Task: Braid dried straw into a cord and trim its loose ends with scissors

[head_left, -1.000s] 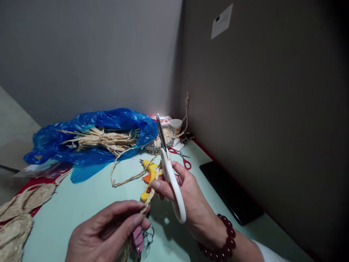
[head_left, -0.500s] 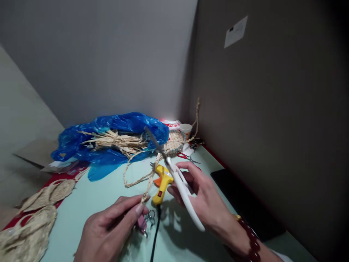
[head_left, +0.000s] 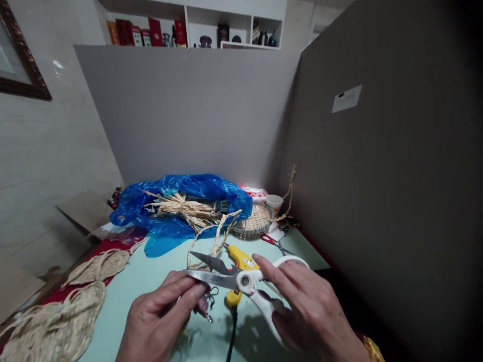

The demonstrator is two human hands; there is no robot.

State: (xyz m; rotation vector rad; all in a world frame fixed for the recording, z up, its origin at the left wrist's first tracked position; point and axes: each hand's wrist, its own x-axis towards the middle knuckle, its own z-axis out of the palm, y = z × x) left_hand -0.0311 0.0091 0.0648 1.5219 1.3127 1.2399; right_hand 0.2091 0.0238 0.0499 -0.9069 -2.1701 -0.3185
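Head view, lower centre: your left hand (head_left: 158, 317) seems to pinch the pale braided straw cord (head_left: 216, 245); your right hand (head_left: 309, 301) grips white-handled steel scissors (head_left: 246, 282), blades parted. Keep cord taut, left fingertips (head_left: 195, 293) clear of metal.

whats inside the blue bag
A bundle of dry straw shows in the opening of the blue bag; anything deeper is covered by the bag's folds.

- Dim overall; the grey right partition (head_left: 388, 176) sinks into black toward the right edge.
- Small glints on the blue plastic bag (head_left: 196, 185) and left wall (head_left: 57, 64).
- Soft shadows across the near tabletop (head_left: 260, 332), beside the right hand (head_left: 307, 299).
- Far shelf (head_left: 230, 6) soft in detail.
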